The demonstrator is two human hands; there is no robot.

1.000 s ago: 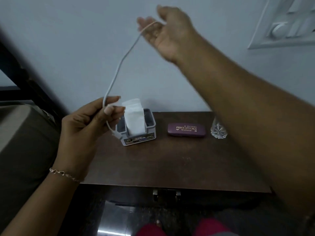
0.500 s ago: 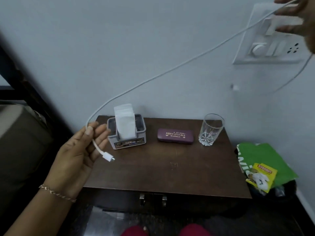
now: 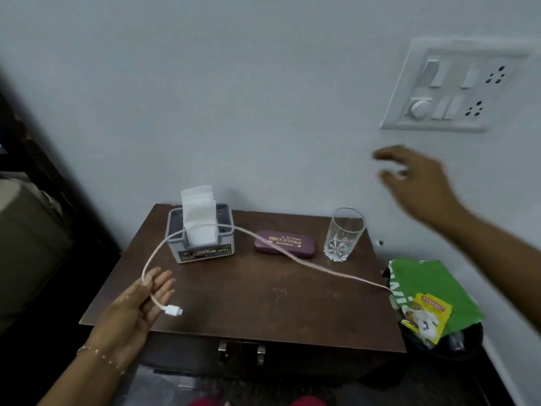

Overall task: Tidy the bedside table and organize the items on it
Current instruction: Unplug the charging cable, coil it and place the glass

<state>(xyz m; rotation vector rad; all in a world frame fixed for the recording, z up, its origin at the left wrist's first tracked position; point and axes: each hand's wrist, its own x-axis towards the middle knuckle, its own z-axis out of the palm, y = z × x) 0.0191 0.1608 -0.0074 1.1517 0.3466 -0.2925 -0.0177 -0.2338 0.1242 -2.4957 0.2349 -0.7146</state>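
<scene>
1. The pale grey wall (image 3: 234,98) fills most of my view, and a white plastic switch plate (image 3: 456,86) with sockets is fixed on it at the upper right.
2. The dark brown wooden bedside table (image 3: 263,303) stands against this wall.
3. Just beside the table's right edge I see a black bin (image 3: 465,344). A green plastic bag (image 3: 433,285) and a yellow packet (image 3: 430,315) lie on top of it.
4. The right hand (image 3: 418,183) is in the air below the switch plate, well above the table. It is blurred. Its thumb and fingers are apart and loosely bent, and a small pale spot by them I cannot make out.
5. The left hand (image 3: 137,306), with a thin bracelet (image 3: 102,357) on the wrist, is over the table's front left corner, palm up, with the fingers straight and close together.
6. A grey box-shaped tissue holder (image 3: 202,250) with white tissues (image 3: 199,212) standing in it sits at the back left of the table.
7. A purple oblong glasses case (image 3: 292,243) lies to the right of it, and a clear cut-glass tumbler (image 3: 344,235) stands upright further right.
8. The thin white charging cable (image 3: 322,269) lies across the left fingers, loops up over the holder's front rim, crosses the case and runs to the table's right edge by the green bag.
9. Its white connector (image 3: 173,311) hangs just past the left fingertips.
</scene>
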